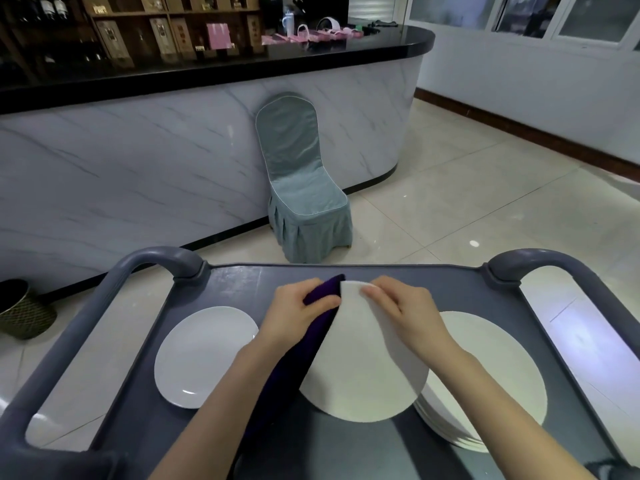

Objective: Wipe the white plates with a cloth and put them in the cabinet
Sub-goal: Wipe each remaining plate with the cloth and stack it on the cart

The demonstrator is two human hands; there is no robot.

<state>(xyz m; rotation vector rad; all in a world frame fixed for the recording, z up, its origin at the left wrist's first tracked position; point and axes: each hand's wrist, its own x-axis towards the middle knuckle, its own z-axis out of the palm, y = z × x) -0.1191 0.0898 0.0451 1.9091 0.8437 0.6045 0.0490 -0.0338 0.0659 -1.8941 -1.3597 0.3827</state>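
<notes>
Gripping plate (360, 368), cloth (322, 296): both hands | grey cart (242, 285) | tiled floor (450, 209)

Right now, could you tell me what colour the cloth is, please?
Dark purple; the head view shows the cloth against the plate.

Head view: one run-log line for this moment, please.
step: wiping | left hand: purple cloth | right hand: held plate | surface: cart
</notes>
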